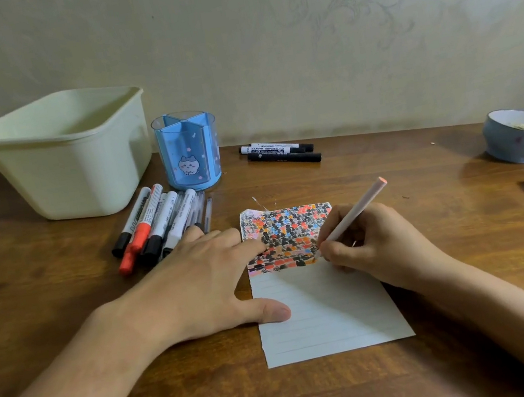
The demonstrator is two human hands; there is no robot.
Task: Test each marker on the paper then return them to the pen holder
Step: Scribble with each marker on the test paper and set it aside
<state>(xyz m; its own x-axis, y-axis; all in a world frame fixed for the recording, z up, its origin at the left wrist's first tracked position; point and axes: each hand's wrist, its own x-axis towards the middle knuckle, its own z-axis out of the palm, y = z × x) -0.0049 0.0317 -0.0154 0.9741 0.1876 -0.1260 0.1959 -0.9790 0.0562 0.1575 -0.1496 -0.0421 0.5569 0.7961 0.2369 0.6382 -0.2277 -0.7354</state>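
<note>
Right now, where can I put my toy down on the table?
Bare table lies between the black markers by the wall and the bowl; more along the near edge, below the paper. It is crowded between the tub, pen holder, marker pile and both hands.

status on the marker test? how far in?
Done: the top of the paper is packed with test marks. In hand: right hand holds a pink pen, tip on the paper; left hand lies flat at its edge. Left: pen holder looks empty; marker pile and two black markers still lie out.
</note>
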